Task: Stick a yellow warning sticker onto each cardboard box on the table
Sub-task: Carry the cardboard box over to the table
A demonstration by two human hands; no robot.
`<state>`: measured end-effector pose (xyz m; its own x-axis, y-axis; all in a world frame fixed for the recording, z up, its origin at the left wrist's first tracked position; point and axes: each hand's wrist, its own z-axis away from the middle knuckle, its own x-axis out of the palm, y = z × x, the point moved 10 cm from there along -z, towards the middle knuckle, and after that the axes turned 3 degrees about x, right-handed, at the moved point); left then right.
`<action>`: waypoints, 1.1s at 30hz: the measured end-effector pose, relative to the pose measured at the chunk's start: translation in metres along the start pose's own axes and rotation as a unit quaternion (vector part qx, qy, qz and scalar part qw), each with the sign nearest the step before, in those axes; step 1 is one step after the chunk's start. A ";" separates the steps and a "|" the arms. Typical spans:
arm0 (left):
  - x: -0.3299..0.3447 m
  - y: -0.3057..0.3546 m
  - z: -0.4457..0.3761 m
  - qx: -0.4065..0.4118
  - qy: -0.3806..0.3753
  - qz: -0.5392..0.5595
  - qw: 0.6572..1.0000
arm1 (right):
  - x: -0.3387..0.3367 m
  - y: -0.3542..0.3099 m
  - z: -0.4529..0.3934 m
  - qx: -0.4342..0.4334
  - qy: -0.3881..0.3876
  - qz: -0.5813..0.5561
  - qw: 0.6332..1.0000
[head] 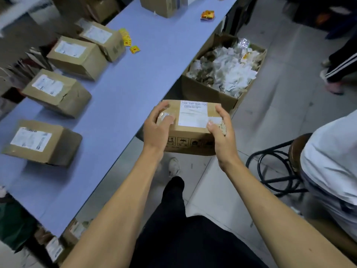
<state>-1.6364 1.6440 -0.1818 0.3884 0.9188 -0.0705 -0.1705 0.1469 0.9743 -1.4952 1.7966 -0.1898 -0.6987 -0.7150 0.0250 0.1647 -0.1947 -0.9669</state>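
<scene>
I hold one cardboard box (190,126) between both hands, off the right edge of the table (135,78) and above the floor, not yet resting on anything. My left hand (157,128) grips the box's left end, thumb over the top face and fingers curled round the far edge. My right hand (222,130) grips the right end in the same way, thumb on the white label (193,115). Both hands are closed on the box; neither is free.

The box's long axis runs left to right between my hands, label face up. No yellow sticker shows on its visible faces.

The table lies to the left of the grip and runs away from me. My left hand is the nearer one to it, so I judge the coming move to be a leftward carry, setting the box down on the bare blue surface just beside it.

Four boxes stand in a row along the table's far-left side, nearest (41,143) to farthest (99,40), each label up; I see no yellow sticker on them either. Loose yellow stickers (126,39) lie just beside the farthest of these, well apart from my hands, and another small bunch (207,15) sits farther up near the right edge. I judge the task to be at an early stage.

An open carton of crumpled paper (226,70) stands on the floor beyond the held box.
</scene>
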 end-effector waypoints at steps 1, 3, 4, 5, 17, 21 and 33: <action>0.002 0.003 -0.018 0.001 -0.003 0.000 1.000 | 0.006 -0.004 -0.018 -0.004 -0.002 0.003 1.000; 0.005 0.008 -0.057 -0.004 -0.004 0.012 1.000 | 0.018 -0.012 -0.056 -0.009 -0.003 0.005 1.000; 0.005 0.011 -0.076 -0.008 0.000 0.017 1.000 | 0.024 -0.017 -0.074 -0.011 0.000 0.007 1.000; 0.004 0.015 -0.095 -0.011 0.005 0.019 1.000 | 0.031 -0.022 -0.091 -0.012 0.001 0.009 1.000; -0.003 0.056 -0.263 -0.013 0.056 0.035 0.998 | 0.098 -0.074 -0.266 -0.021 -0.051 0.049 0.997; -0.001 0.052 -0.301 -0.028 0.093 0.025 0.995 | 0.114 -0.076 -0.321 -0.003 -0.097 0.081 0.992; 0.001 0.031 -0.379 -0.116 0.271 0.008 0.956 | 0.176 -0.070 -0.480 0.048 -0.344 0.238 0.907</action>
<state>-1.9841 1.7883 -0.2326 -0.1306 0.9672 -0.2180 -0.3937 0.1512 0.9067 -1.9640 2.0063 -0.2392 0.0625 -0.9767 -0.2051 0.4158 0.2123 -0.8843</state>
